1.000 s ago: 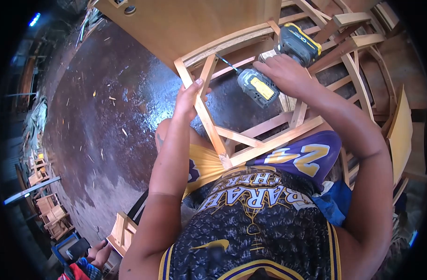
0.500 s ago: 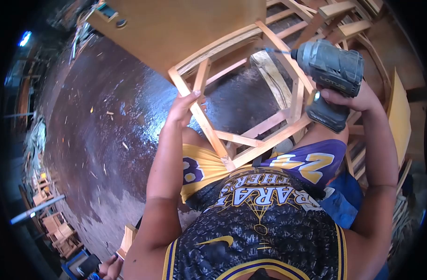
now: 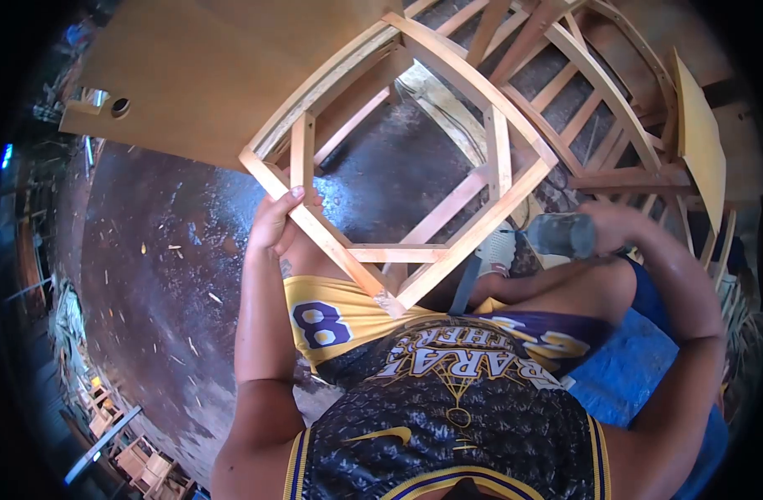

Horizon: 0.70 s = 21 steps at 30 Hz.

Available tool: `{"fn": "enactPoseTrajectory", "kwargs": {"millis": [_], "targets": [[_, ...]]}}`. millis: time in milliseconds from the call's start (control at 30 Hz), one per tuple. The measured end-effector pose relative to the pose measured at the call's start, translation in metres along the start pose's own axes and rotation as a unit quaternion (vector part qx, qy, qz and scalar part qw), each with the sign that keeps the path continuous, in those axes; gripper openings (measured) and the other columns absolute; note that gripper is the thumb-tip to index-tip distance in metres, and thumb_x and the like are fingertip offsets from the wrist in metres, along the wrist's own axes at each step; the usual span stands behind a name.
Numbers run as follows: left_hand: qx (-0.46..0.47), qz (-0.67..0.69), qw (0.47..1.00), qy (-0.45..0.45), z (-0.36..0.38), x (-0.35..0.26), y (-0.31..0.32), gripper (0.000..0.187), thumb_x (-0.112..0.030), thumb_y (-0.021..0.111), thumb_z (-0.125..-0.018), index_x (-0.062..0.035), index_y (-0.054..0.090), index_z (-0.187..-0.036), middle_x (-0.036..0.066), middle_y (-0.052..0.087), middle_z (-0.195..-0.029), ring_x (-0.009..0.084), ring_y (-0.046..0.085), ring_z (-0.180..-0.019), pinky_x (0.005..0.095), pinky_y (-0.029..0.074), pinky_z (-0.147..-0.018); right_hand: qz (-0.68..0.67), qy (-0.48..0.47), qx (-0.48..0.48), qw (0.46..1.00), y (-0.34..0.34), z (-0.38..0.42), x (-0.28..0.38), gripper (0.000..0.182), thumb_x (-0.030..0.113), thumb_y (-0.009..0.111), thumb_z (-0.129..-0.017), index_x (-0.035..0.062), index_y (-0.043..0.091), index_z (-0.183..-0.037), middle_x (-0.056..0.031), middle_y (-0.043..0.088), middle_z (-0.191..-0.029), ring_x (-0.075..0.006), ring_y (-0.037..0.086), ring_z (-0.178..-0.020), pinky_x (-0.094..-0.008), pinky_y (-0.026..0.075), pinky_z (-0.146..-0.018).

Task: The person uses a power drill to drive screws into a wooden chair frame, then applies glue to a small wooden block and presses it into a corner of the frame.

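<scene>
A wooden frame (image 3: 325, 233) of light bars with corner braces leans over my lap, one corner against my shorts. My left hand (image 3: 277, 218) is wrapped round its left bar, thumb on top, near a short brace. In my right hand (image 3: 612, 227) is a dark cordless impact driver (image 3: 562, 235), held low to the right of the frame and apart from it. The driver is partly blurred, and its handle is mostly hidden by the hand.
A large plywood panel (image 3: 181, 75) lies beyond the frame. Slatted wooden frames (image 3: 606, 87) crowd the far right, with a thin yellowish board (image 3: 700, 142) upright beside them. Blue cloth (image 3: 635, 375) is by my right thigh. Wood chips litter the dark floor (image 3: 148, 292).
The driver has come down and turned away from the frame's upper right side. In view, the frame's near corner has shifted left and its right side shows more fully. My left hand keeps its grip.
</scene>
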<state>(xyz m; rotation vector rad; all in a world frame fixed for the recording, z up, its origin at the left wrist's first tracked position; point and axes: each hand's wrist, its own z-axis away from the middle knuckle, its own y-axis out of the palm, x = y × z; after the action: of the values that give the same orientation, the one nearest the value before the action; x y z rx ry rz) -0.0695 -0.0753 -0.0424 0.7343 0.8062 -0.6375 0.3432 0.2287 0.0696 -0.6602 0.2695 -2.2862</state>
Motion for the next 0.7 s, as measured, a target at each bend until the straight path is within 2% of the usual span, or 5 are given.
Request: {"fn": "enactPoseTrajectory", "kwargs": {"millis": [200, 233, 367, 467, 700], "targets": [[-0.005, -0.006, 1.0, 0.009, 0.002, -0.001, 0.001, 0.042, -0.019, 0.065, -0.088, 0.0063, 0.046, -0.116, 0.017, 0.061, -0.094, 0.027, 0.064, -0.088, 0.0392, 0.055, -0.081, -0.255, -0.297, -0.178, 0.903, 0.099, -0.19, -0.027, 0.038, 0.014, 0.069, -0.08, 0.0034, 0.061, -0.116, -0.0105, 0.067, -0.101, -0.0202, 0.062, -0.094, -0.0343, 0.049, -0.087], [-0.002, -0.011, 1.0, 0.01, 0.003, -0.001, 0.002, 0.045, -0.021, 0.066, -0.087, 0.0063, 0.046, -0.117, 0.017, 0.061, -0.095, 0.0265, 0.064, -0.089, 0.0393, 0.055, -0.082, -0.197, -0.225, -0.153, 0.942, 0.083, -0.185, 0.002, 0.04, 0.014, 0.066, -0.083, 0.005, 0.058, -0.121, -0.0104, 0.067, -0.101, -0.0188, 0.061, -0.092, -0.0325, 0.049, -0.087], [-0.018, -0.031, 0.999, -0.006, 0.003, 0.001, -0.003, 0.051, -0.024, 0.067, -0.086, 0.0057, 0.045, -0.121, 0.017, 0.062, -0.097, 0.0269, 0.064, -0.091, 0.0417, 0.053, -0.086, -0.548, -0.246, -0.122, 0.79, 0.136, -0.34, -0.024, 0.042, 0.022, 0.072, -0.079, 0.0069, 0.059, -0.116, -0.0121, 0.064, -0.109, -0.0184, 0.06, -0.1, -0.0348, 0.048, -0.089], [-0.023, -0.011, 0.999, -0.022, 0.005, -0.001, -0.002, 0.056, -0.023, 0.069, -0.084, 0.0063, 0.043, -0.124, 0.018, 0.061, -0.1, 0.0295, 0.063, -0.095, 0.043, 0.052, -0.09, -0.261, -0.337, -0.232, 0.874, 0.054, -0.272, 0.064, 0.036, 0.024, 0.071, -0.081, 0.0073, 0.059, -0.111, -0.0135, 0.062, -0.112, -0.0201, 0.061, -0.1, -0.0362, 0.05, -0.086], [-0.046, 0.024, 0.998, -0.032, 0.012, -0.009, 0.005, 0.057, -0.011, 0.069, -0.081, 0.0065, 0.039, -0.126, 0.017, 0.058, -0.106, 0.0328, 0.062, -0.099, 0.0429, 0.051, -0.094, -0.2, -0.492, -0.439, 0.725, 0.006, -0.276, 0.087, 0.042, 0.019, 0.07, -0.079, 0.0086, 0.059, -0.118, -0.0116, 0.063, -0.113, -0.0253, 0.06, -0.106, -0.0369, 0.044, -0.095]]}}
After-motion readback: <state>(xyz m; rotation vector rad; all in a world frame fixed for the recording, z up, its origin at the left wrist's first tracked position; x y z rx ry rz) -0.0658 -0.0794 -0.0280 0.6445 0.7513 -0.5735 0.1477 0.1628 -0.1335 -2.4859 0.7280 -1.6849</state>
